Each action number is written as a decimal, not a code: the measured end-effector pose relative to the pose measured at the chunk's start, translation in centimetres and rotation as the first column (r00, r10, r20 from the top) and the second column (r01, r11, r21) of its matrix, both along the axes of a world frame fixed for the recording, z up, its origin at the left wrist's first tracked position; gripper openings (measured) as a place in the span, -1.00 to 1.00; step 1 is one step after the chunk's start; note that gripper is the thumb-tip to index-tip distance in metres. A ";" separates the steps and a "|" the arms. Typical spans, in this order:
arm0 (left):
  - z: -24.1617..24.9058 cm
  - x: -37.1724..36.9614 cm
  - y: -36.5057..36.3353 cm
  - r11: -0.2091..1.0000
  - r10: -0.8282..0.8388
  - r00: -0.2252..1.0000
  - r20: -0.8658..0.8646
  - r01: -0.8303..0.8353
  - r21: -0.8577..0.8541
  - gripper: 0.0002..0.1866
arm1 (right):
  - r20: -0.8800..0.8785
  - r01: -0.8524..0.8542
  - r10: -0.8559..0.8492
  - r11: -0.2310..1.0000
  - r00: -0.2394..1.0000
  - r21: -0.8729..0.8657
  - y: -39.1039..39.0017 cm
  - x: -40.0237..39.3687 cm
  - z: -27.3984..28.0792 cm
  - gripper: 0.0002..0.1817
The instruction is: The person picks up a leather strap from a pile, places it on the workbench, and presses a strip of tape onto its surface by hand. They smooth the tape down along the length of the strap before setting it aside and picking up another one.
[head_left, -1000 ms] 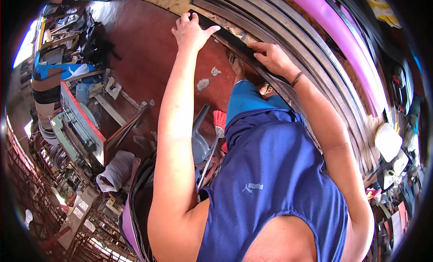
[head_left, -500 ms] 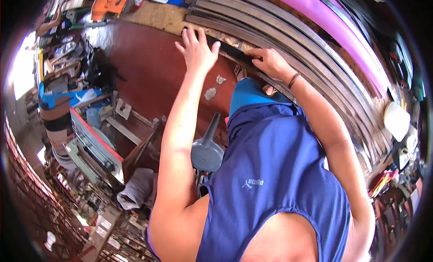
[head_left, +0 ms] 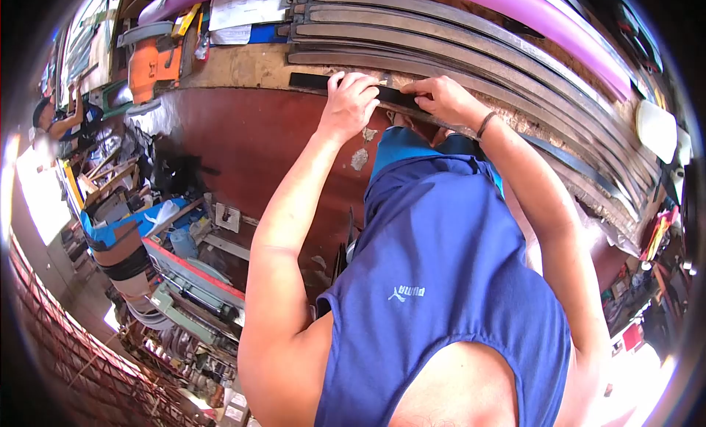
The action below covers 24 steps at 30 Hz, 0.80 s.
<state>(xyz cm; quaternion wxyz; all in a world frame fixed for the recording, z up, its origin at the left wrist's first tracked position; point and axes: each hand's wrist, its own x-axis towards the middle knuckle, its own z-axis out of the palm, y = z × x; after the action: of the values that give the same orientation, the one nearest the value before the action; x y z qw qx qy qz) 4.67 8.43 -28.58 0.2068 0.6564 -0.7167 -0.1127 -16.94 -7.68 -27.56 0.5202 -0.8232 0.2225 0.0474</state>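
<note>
Along the front edge of a long workbench, a person in a blue sleeveless shirt leans over a stack of long grey strips that runs the length of the bench top beside a purple band at its far edge. Below the bench edge spreads a dark red floor, with a red-edged machine and a stack of coiled belts near its left side. At the bench's far left corner sit an orange tool and white papers, while another person works well apart at the far left of the view. A white container rests on the bench's right end. Both hands meet on a narrow black strip lying along the bench's front edge, just in front of the grey stack. The left hand is curled over the strip, fingers folded onto its top and thumb underneath, gripping it. The right hand, a dark band on its wrist, presses down just beside the left, its fingertips pinching the same strip against the bench edge. The strip's free end juts out to the left of the left hand, flat on the wood
</note>
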 end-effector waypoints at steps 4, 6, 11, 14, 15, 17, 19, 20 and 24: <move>0.1 0.2 -1.4 0.990 -0.142 0.990 -0.023 0.143 0.021 -0.80 | -0.025 0.003 -0.004 1.000 1.000 -0.014 0.1 0.0 -0.1 -0.58; 0.0 -0.1 -2.1 0.982 -0.191 0.980 -0.050 0.191 -0.003 -0.80 | -0.021 0.005 -0.005 0.999 1.000 -0.032 0.2 0.0 -0.5 -0.58; 0.0 -0.7 -2.8 0.972 -0.231 0.967 -0.107 0.234 0.017 -0.81 | 0.010 0.002 -0.001 0.999 1.000 -0.042 0.2 -0.1 -0.9 -0.57; -0.2 -0.6 -2.9 0.972 -0.231 0.966 -0.119 0.234 0.017 -0.83 | -0.096 0.057 -0.051 0.996 0.994 0.064 -0.2 -0.5 1.5 -0.48; -0.1 -0.6 -2.8 0.971 -0.235 0.965 -0.118 0.239 0.022 -0.84 | -0.103 0.058 -0.053 0.997 0.993 0.042 -0.2 -1.1 2.1 -0.45; -0.1 -0.5 -2.9 0.969 -0.241 0.964 -0.111 0.246 0.030 -0.84 | -0.114 0.055 -0.055 0.998 0.992 -0.004 -0.4 -2.9 3.0 -0.37; -0.3 -0.5 -2.8 0.970 -0.237 0.964 -0.122 0.241 0.016 -0.84 | -0.154 0.060 -0.062 0.998 0.986 -0.015 -0.5 -4.4 3.4 -0.39; -0.4 -0.5 -2.8 0.971 -0.236 0.963 -0.128 0.239 0.009 -0.84 | -0.171 0.070 -0.071 0.997 0.983 -0.012 -0.5 -5.2 3.5 -0.41; -0.4 -0.6 -2.8 0.972 -0.232 0.965 -0.120 0.233 -0.003 -0.85 | -0.204 0.097 -0.096 0.995 0.974 -0.005 -0.8 -6.6 4.0 -0.49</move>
<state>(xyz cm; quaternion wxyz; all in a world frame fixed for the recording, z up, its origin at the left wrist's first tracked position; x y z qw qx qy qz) 4.04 5.62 -28.93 0.2310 0.5612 -0.7742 -0.1796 -23.55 -8.44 -23.51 0.4986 -0.8009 0.3142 0.1066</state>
